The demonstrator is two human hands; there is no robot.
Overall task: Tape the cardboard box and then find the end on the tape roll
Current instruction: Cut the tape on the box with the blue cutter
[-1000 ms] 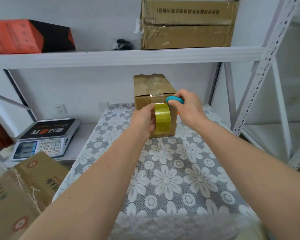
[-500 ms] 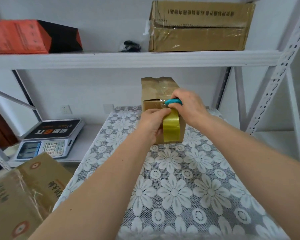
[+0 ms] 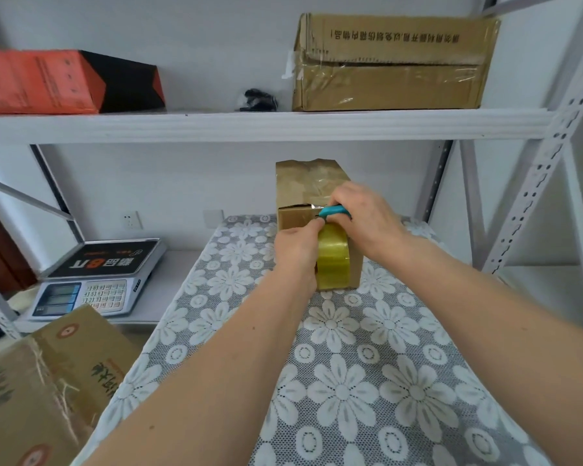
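**Cutting the strip free at the box's front edge**

Small brown cardboard box point(image 3: 295, 193) standing upright at the far end of the white floral lace tablecloth point(image 3: 360, 371), glossy tape already across its top. Left hand point(image 3: 295, 250) wrapped around the yellowish translucent tape roll point(image 3: 333, 260), roll pressed against the box's front face, just below the top edge. Right hand point(image 3: 364, 216) closed around a small teal-handled cutter point(image 3: 334, 210), its metal tip lying at the tape where the strip leaves the box's top front edge.

Probably the cutting step, with end-finding to follow. To do it well:

- Keep the strip taut by drawing the roll slightly down and away; slack tape crumples instead of parting.
- Run the blade straight across the strip's full width, away from the left thumb close beneath.
- Brace the box against sliding on the lace.
- Pin the roll's free end under a thumb on cutting; otherwise likely to drop back flat and vanish into the clear layers.
- Smooth the cut tail down onto the front face.
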